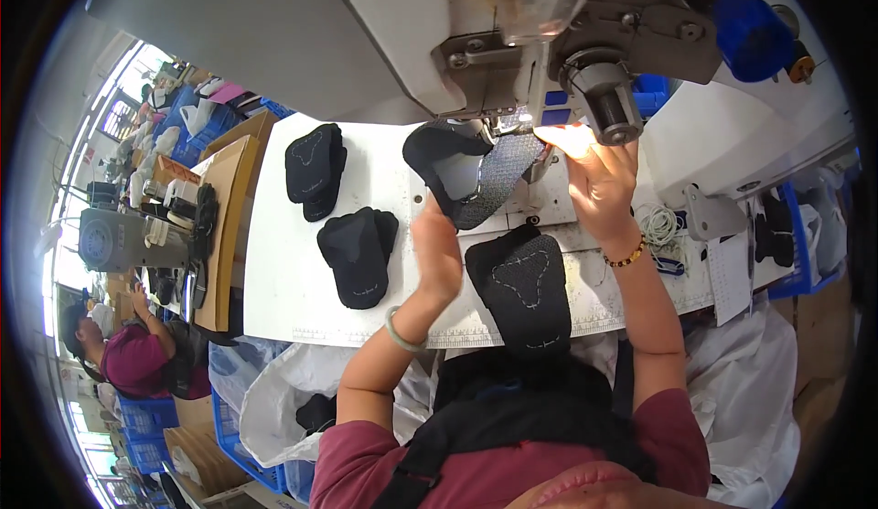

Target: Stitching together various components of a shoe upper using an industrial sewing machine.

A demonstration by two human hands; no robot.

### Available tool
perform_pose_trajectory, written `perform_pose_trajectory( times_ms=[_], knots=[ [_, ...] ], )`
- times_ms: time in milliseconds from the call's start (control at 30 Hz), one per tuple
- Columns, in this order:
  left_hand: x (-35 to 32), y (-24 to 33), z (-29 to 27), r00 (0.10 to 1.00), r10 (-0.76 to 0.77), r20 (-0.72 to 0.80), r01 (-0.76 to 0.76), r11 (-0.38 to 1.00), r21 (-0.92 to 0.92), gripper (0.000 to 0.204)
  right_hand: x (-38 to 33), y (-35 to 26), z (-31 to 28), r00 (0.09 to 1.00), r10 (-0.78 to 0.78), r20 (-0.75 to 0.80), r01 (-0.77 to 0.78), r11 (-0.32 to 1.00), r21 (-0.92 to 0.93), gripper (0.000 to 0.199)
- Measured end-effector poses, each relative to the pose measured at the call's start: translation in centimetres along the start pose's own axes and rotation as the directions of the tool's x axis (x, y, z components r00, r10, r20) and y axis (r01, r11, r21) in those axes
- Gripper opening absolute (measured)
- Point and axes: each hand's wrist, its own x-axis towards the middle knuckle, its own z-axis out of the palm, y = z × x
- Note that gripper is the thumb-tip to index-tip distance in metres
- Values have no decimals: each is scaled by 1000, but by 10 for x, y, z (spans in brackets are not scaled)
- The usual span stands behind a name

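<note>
A dark curved shoe upper (506, 172), part black padding and part grey mesh, lies bent in a loop beneath the head of a sewing machine (494, 79). At its lower left edge, my left hand (437, 248) grips the fabric, with some fingertips hidden behind it. My right hand (604, 180) pinches the upper's right side close to the needle area, where a bright lamp washes out the fingertips. Nearest me, a black fabric piece (523, 289) with a pale stitched triangular outline overhangs the table's front edge.
Two small stacks of black pieces, a far one (311, 166) and a nearer one (355, 257), lie on the white table (283, 312) at left. A coil of pale cord (658, 224) sits at right beside blue-handled snips (670, 267). Another person (128, 353) works at far left.
</note>
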Motion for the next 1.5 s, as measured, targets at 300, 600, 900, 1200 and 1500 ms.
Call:
perform_pose_trajectory(
  times_ms=[300, 600, 900, 1200, 1500],
  knots=[
    [58, 46, 30, 885, -459, 71, 463, 884, -58, 20, 0, -1, 8, 987, 139, -83, -130, 986, 103, 34],
    [48, 39, 39, 940, -332, 72, 340, 929, -150, 17, -13, -20, 6, 972, -236, -24, 237, 969, 73, 30],
    [26, 32, 49, 983, -150, -106, 161, 981, 106, 20, -3, -17, -2, 980, -188, 59, 175, 968, 181, 33],
    [31, 56, -3, 579, 508, 638, -750, 23, 661, 34, 4, -12, -7, 973, -202, 116, 179, 967, 181, 26],
    [47, 41, 3, 673, 267, 690, -733, 360, 576, 70, 1, -8, -5, 979, -186, 88, 165, 964, 208, 30]
  ],
)
